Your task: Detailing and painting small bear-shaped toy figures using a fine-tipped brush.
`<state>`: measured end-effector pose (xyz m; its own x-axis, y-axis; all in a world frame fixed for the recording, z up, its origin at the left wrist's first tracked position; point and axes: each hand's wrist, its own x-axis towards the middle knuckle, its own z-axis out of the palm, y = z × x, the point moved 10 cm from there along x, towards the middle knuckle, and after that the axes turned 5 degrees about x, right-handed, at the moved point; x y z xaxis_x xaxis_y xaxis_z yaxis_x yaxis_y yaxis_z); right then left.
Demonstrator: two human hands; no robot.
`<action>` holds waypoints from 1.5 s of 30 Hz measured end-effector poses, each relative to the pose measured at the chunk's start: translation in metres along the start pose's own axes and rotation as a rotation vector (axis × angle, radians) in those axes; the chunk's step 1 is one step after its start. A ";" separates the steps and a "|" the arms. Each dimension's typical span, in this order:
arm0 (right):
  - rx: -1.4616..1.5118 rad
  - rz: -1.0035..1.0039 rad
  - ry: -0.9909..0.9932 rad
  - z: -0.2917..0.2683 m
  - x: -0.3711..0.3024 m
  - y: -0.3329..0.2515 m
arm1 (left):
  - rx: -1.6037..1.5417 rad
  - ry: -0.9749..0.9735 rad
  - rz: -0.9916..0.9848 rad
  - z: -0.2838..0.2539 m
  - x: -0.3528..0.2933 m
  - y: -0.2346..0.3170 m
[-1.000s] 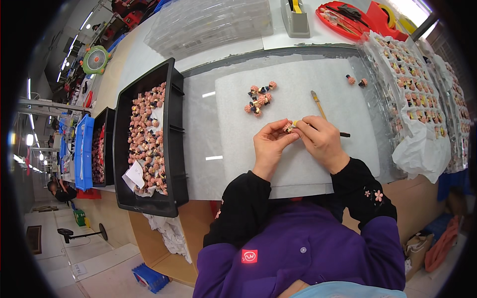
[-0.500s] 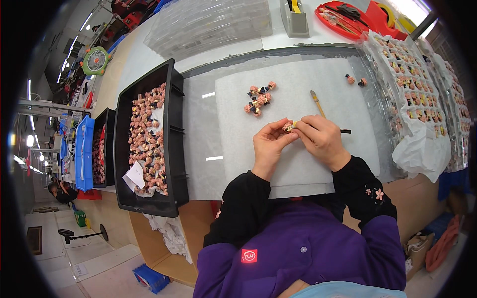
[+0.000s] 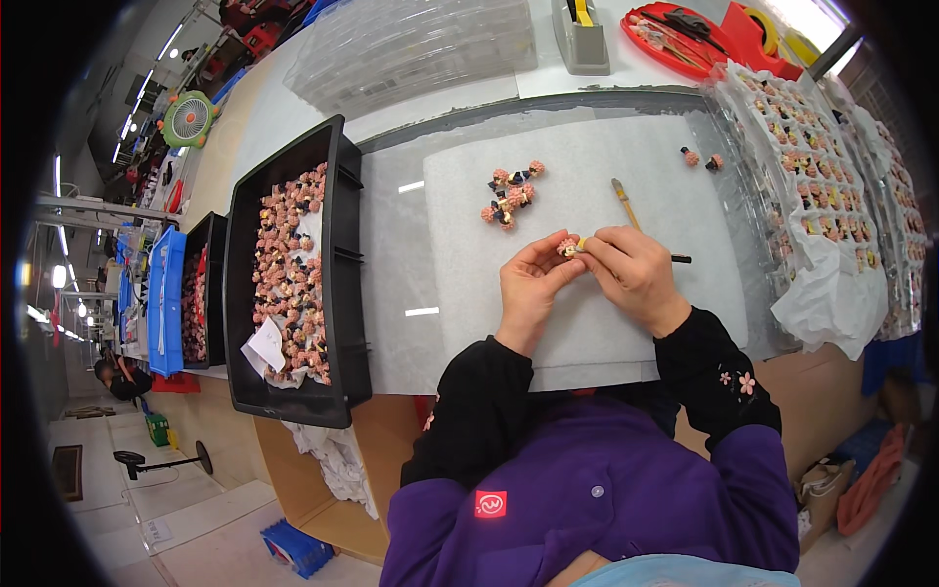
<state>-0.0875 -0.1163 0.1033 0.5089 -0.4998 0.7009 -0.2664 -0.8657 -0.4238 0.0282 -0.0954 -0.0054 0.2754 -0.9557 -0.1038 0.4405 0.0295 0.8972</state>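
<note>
Between my two hands, above a white sheet (image 3: 469, 284), is a small figurine (image 3: 567, 248) with a knobbly pink top and a yellowish part. My left hand (image 3: 530, 289) pinches it from the left with thumb and fingers. From the right, my right hand (image 3: 634, 276) closes its fingers at the figurine's yellow side. A dark, thin rod end (image 3: 681, 259) sticks out beyond the right hand; whether the hand grips it I cannot see. Just beyond lies a brush (image 3: 624, 203) with a wooden handle. A small heap of similar figurines (image 3: 509, 199) lies farther left.
At the left stands a black crate (image 3: 350, 264) full of pink figurines, with a blue bin (image 3: 166, 303) beyond. Two figurines (image 3: 702, 158) lie at the far right. Filled trays (image 3: 812, 176) stack along the right edge. Behind are clear plastic trays (image 3: 411, 49), a tape dispenser (image 3: 584, 44) and a red tray (image 3: 675, 39).
The figurine has turned slightly between my fingers, showing a little more yellow. Both hands stay in nearly the same place.
</note>
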 end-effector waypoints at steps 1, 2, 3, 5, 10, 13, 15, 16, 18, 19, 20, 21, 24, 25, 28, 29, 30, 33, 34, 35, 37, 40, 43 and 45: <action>0.000 0.012 0.005 0.000 -0.001 0.002 | -0.022 -0.009 -0.009 0.001 0.000 -0.001; 0.000 0.024 0.011 0.000 -0.002 0.004 | -0.044 -0.018 -0.019 0.002 0.001 -0.001; 0.001 0.024 0.010 0.000 -0.002 0.004 | -0.043 -0.018 -0.018 0.002 0.001 -0.001; -0.010 0.041 0.005 0.000 0.000 0.005 | -0.048 -0.019 -0.031 0.002 0.001 -0.002; -0.007 0.036 0.006 0.000 0.000 0.003 | -0.034 -0.027 -0.043 0.003 0.000 -0.001; -0.010 0.034 0.007 0.000 0.000 0.004 | -0.025 -0.040 -0.052 0.004 0.000 -0.001; -0.012 0.032 0.010 0.001 -0.001 0.004 | -0.027 -0.049 -0.056 0.004 0.000 -0.002; -0.015 0.029 0.013 0.001 -0.001 0.004 | -0.034 -0.054 -0.056 0.004 0.000 -0.003; -0.018 0.026 0.017 0.001 -0.001 0.004 | -0.040 -0.060 -0.057 0.005 0.001 -0.004; -0.026 0.033 0.015 0.000 -0.001 0.004 | -0.040 -0.060 -0.057 0.005 0.001 -0.004; -0.035 0.040 0.014 0.000 -0.001 0.004 | -0.041 -0.059 -0.058 0.005 0.001 -0.003; -0.034 0.040 0.014 0.001 -0.001 0.004 | -0.041 -0.059 -0.058 0.006 0.001 -0.003; -0.049 0.035 0.027 -0.001 -0.001 0.003 | -0.060 -0.038 -0.047 0.005 0.001 -0.002; -0.068 0.027 0.024 -0.001 -0.002 0.002 | -0.052 -0.035 -0.044 0.005 0.001 -0.002; -0.102 0.015 0.021 0.000 -0.002 0.000 | -0.041 -0.027 -0.039 0.004 0.001 -0.002; -0.117 0.011 0.020 0.000 -0.001 -0.001 | -0.038 -0.021 -0.038 0.004 0.001 -0.001; -0.116 0.010 0.019 -0.001 -0.001 -0.002 | -0.038 -0.020 -0.038 0.004 0.000 -0.001; -0.144 -0.005 0.017 -0.001 -0.001 -0.004 | -0.022 -0.007 -0.030 0.004 0.000 0.000; -0.145 -0.008 0.015 0.000 -0.001 -0.004 | -0.015 -0.003 -0.025 0.003 0.000 0.000; -0.145 -0.011 0.013 0.000 -0.001 -0.005 | -0.007 0.001 -0.021 0.003 0.000 0.000; -0.141 -0.014 0.005 0.000 0.000 -0.005 | -0.001 0.002 -0.017 0.001 0.000 -0.001; -0.135 -0.016 0.005 0.000 -0.001 -0.005 | -0.001 -0.001 -0.012 0.002 0.000 0.000; -0.136 -0.014 0.018 0.000 -0.001 -0.005 | -0.011 -0.005 -0.008 0.003 0.000 0.001; -0.140 -0.012 0.024 -0.001 -0.001 -0.005 | -0.016 -0.006 -0.004 0.003 0.000 0.001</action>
<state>-0.0873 -0.1115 0.1051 0.4931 -0.4886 0.7198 -0.3733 -0.8662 -0.3322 0.0259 -0.0963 -0.0032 0.2681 -0.9577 -0.1045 0.4550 0.0302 0.8900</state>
